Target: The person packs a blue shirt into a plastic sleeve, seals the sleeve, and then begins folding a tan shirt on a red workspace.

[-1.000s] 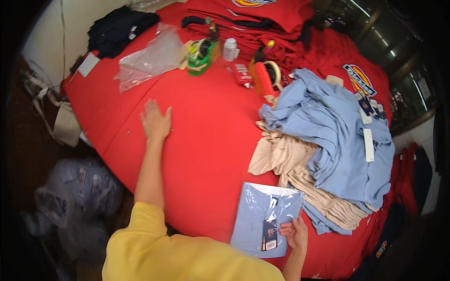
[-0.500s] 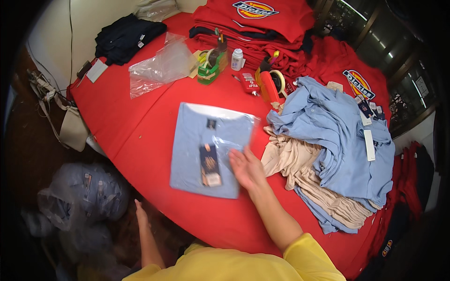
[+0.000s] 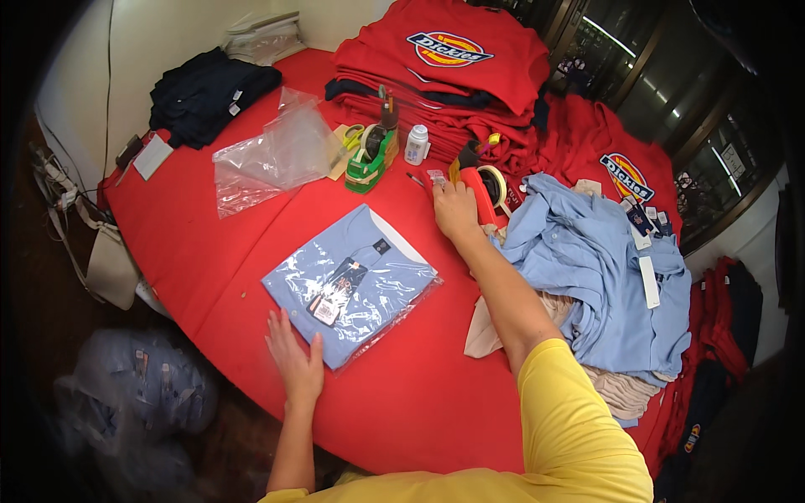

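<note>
Open red tabletop [image 3: 251, 226] beside bagged shirt [image 3: 352, 281]

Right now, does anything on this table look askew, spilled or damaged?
Nothing looks spilled or damaged. The bagged blue shirt lies flat but angled to the table edge; unfolded blue shirts sit in a loose heap beside it.

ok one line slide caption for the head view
Left hand rests at the edge of a bagged blue shirt on a red table while the right hand reaches a red tape dispenser.

Red-covered table [image 3: 210, 243] by a pale wall [image 3: 84, 84] (floor seemingly dark).
</note>
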Demonstrator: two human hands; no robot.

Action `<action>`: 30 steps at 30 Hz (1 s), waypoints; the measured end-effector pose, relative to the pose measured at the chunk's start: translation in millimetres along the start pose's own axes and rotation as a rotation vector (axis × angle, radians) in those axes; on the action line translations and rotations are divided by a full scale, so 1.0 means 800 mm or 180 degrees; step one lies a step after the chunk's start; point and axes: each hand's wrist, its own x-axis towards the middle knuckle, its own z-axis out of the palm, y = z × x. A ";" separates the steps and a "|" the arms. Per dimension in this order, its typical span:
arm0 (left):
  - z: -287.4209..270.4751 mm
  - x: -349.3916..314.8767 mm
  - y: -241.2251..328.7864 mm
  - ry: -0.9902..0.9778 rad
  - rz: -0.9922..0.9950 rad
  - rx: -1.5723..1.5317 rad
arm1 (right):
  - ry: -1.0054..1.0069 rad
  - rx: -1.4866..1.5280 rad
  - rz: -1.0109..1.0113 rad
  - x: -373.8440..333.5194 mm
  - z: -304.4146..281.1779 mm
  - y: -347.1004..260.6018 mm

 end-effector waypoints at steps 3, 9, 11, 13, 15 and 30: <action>0.020 -0.002 -0.013 -0.0453 0.0124 0.0627 | 0.0101 -0.0570 -0.0502 0.054 -0.035 0.005; -0.004 0.004 0.002 -0.1021 0.0667 0.0371 | -0.0256 -0.1170 -0.1687 0.149 -0.046 0.049; -0.016 0.007 0.010 -0.1220 0.0898 0.0567 | -0.0461 -0.1350 -0.1765 0.151 -0.040 0.050; 0.008 0.004 0.003 -0.1006 0.0709 0.0589 | -0.0669 -0.1543 -0.1653 0.144 -0.038 0.050; 0.025 0.008 0.009 -0.0859 0.0632 0.0696 | 0.0222 -0.1123 -0.1500 0.119 -0.033 0.043; 0.095 0.043 0.039 -0.0465 0.0920 0.0422 | -0.0070 0.1528 0.0694 -0.247 -0.069 -0.067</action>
